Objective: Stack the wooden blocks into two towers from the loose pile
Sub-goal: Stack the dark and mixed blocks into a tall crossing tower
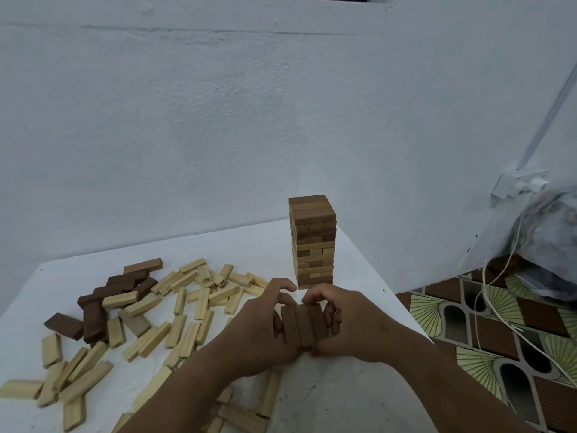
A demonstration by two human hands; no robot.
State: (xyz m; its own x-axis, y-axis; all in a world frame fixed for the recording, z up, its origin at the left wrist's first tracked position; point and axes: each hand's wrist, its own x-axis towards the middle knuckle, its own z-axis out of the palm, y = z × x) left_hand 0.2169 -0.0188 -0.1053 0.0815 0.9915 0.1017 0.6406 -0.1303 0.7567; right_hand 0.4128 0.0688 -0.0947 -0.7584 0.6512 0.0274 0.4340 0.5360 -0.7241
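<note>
Three dark blocks (302, 325) sit pinched side by side between our left hand (265, 329) and right hand (349, 323), squared as one layer, we judge, at 6 o'clock of the tower (313, 242); loose pile (150, 314) at 9 o'clock.

tower (313, 242): dark brown top, pale below | pile (175, 304): pale and dark brown | table (349, 398): white | floor (499, 332): green-brown pattern

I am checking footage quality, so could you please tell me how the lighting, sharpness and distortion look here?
Head view: dim, flat, bluish light; the white table edge bows from wide-angle distortion; the tall wooden block tower is fairly sharp; the plastic-wrapped bundle at right is blurred.
</note>
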